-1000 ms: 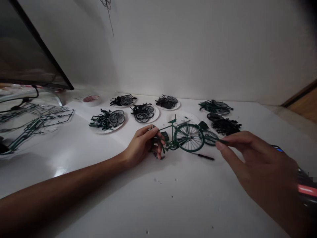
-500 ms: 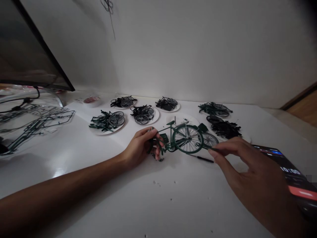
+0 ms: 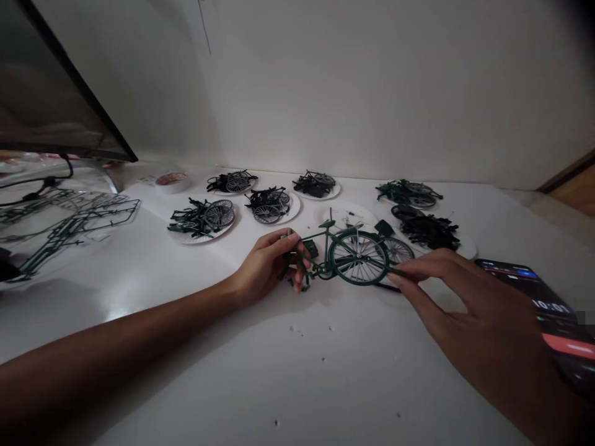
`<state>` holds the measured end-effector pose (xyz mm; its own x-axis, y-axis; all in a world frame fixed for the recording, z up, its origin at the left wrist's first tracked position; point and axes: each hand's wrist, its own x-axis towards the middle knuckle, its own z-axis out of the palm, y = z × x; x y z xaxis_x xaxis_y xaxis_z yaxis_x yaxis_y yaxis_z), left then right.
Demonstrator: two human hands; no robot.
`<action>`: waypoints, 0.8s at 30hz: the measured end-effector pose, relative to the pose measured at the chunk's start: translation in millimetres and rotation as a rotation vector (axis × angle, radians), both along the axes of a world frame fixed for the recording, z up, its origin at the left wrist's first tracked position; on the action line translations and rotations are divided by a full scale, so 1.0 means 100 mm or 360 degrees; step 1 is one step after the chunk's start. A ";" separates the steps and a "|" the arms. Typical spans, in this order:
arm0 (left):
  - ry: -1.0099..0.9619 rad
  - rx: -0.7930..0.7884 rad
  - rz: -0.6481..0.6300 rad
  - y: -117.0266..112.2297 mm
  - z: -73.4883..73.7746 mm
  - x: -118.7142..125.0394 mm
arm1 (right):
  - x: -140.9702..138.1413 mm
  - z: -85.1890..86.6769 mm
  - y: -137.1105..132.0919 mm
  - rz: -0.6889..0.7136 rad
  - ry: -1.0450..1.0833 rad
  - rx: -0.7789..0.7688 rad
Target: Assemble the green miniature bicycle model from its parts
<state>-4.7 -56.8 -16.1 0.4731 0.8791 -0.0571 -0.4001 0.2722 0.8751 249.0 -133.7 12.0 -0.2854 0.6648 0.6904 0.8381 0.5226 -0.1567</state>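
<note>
A green model bicycle (image 3: 331, 248) is held above the white table, its spoked rear wheel towards the right. My left hand (image 3: 274, 260) is closed around the front end of its frame, and the fingers hide part of it. My right hand (image 3: 465, 303) pinches a thin green piece at the rear wheel's right edge; whether that piece is joined to the bicycle I cannot tell. Behind the bicycle lie another grey spoked wheel (image 3: 400, 250) and a small dark green box-shaped part (image 3: 383, 228). A dark thin rod (image 3: 388, 287) lies beneath it on the table.
Several paper plates with bicycle parts stand at the back, one a plate (image 3: 223, 232) at left. A phone (image 3: 511, 285) showing a timer lies by my right hand. Green part frames (image 3: 93, 217) lie at left below a monitor (image 3: 60, 93). A round tub (image 3: 171, 182) stands behind.
The view has shifted slightly. The bicycle has moved a little to the right against the table, covering more of the dark rod. Both hands keep their hold.
</note>
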 end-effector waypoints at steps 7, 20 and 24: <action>0.0018 0.0014 -0.0026 -0.01 -0.01 0.00 | 0.06 -0.04 0.02 0.0018 -0.0149 0.0070; 0.0030 -0.0001 0.0004 0.00 0.01 -0.01 | 0.08 0.01 0.02 0.0182 -0.0425 0.0058; 0.0022 -0.0006 0.0006 0.00 0.01 0.00 | 0.07 0.11 -0.03 0.0125 -0.0390 0.0056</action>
<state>-5.1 -56.7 -15.0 0.4688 0.8808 -0.0670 -0.3889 0.2739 0.8796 256.0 -136.9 22.7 -0.4969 0.6110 0.6163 0.8054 0.5891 0.0654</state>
